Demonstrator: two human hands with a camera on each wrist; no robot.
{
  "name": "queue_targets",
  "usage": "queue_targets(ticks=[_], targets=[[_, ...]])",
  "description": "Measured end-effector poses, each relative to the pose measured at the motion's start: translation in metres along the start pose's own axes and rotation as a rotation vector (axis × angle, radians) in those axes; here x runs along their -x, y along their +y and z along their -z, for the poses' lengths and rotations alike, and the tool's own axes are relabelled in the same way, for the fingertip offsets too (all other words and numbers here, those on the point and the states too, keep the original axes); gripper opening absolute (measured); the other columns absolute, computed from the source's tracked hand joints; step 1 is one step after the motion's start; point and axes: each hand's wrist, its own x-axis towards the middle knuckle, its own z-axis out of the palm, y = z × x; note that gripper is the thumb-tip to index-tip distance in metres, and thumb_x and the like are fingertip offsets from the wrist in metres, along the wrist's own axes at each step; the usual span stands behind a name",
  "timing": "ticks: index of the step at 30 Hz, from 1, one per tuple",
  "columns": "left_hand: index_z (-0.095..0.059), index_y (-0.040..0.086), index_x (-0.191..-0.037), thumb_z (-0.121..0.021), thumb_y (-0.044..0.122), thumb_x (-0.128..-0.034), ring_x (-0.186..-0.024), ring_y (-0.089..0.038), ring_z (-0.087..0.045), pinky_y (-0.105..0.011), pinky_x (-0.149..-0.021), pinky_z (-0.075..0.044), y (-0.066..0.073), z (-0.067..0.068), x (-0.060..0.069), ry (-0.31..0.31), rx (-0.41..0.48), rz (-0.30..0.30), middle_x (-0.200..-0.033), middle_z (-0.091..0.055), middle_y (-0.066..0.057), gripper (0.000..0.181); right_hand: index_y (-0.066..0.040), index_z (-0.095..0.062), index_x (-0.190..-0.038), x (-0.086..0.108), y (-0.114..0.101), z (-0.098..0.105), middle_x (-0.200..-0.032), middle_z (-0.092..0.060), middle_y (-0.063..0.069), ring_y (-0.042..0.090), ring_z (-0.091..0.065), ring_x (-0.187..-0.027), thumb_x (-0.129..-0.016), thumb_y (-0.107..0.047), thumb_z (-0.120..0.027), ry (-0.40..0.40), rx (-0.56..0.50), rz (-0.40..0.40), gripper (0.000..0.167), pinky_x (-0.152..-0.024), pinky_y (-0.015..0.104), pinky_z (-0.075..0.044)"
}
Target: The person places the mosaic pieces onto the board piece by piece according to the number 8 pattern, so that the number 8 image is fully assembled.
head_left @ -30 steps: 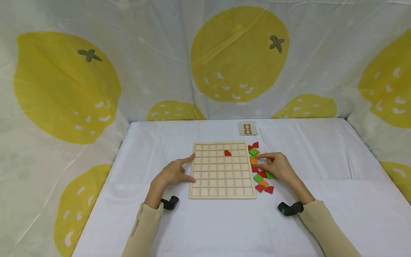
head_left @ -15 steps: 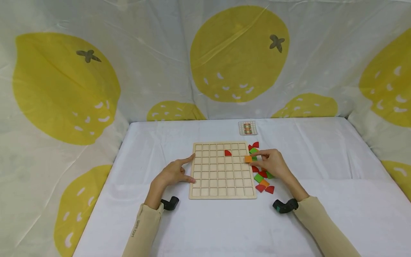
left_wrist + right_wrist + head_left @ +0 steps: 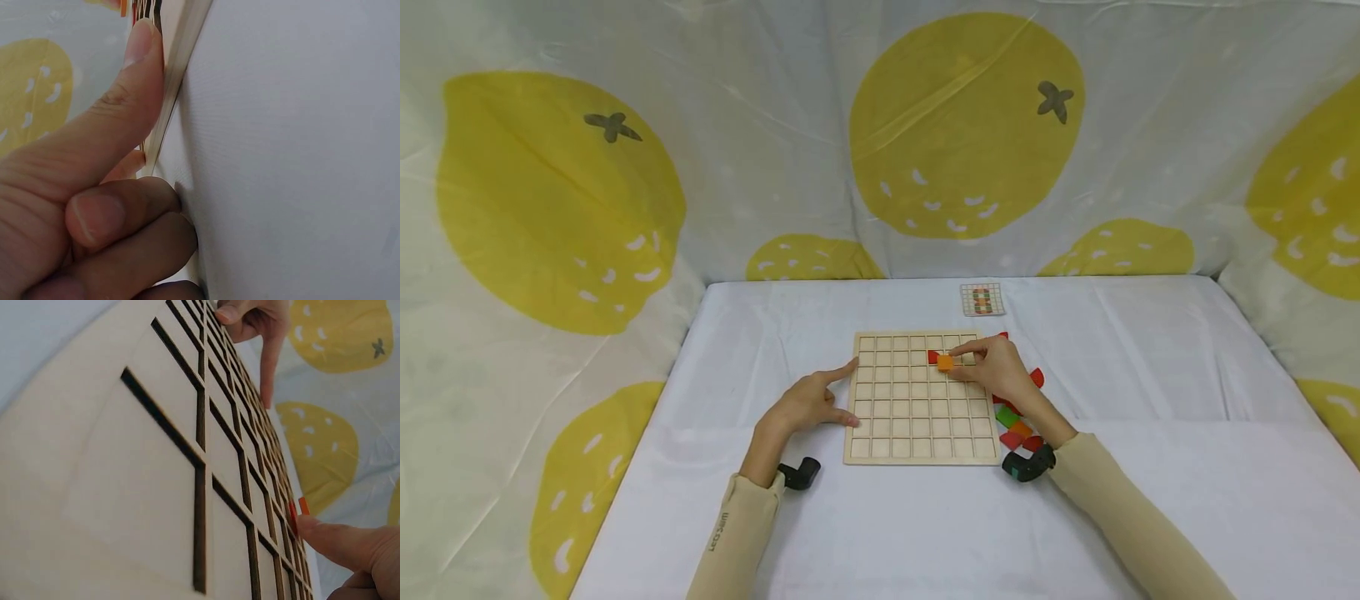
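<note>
A wooden grid board [image 3: 898, 404] lies on the white cloth. My left hand [image 3: 805, 404] is at its left side, thumb and index finger spread apart and touching the edge. In the left wrist view the thumb [image 3: 134, 81] rests along the board's edge while the other fingers are bent. My right hand [image 3: 996, 369] pinches an orange square tile [image 3: 945, 362] between thumb and index finger, over the upper part of the grid. Just left of that tile, a red quarter-circle tile [image 3: 932, 357] sits in a cell. The right wrist view shows the orange tile [image 3: 304, 505] raised above the board.
Loose tiles lie along the board's right side, among them a green tile [image 3: 1007, 417], an orange tile [image 3: 1020, 428] and several red ones; my right hand and forearm partly cover them. Behind the board lies a small card with a coloured grid pattern [image 3: 982, 299]. Lemon-print cloth hangs behind.
My right hand has taken the orange tile from the pile and carried it left over the board, beside the red tile. The left hand has stayed at the board's edge.
</note>
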Motion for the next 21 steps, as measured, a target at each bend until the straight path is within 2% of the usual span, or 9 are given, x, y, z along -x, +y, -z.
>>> queue_targets(ticks=[11,21], targets=[[-0.031,0.031,-0.163,-0.090,0.036,-0.0767,-0.055,-0.010,-0.027,-0.027,-0.056,-0.028,0.001,0.000,0.000,0.003,0.001,0.005,-0.060,-0.034,0.005,0.105,-0.010,-0.082,-0.108,-0.015,-0.014,-0.020,-0.054,-0.036,-0.003,0.012,-0.029,-0.050,-0.083,-0.020,-0.089,-0.012,-0.016,0.027,0.028,-0.049,0.023,-0.023],[-0.030,0.032,-0.163,-0.090,0.035,-0.0766,-0.055,-0.010,-0.027,-0.027,-0.057,-0.028,0.002,0.001,0.000,-0.002,0.003,0.016,-0.061,-0.034,0.005,0.105,-0.010,-0.081,-0.111,-0.019,-0.018,-0.026,-0.055,-0.037,-0.003,0.011,-0.029,-0.051,-0.083,-0.021,-0.089,-0.014,-0.032,-0.001,0.031,-0.050,0.023,-0.022]])
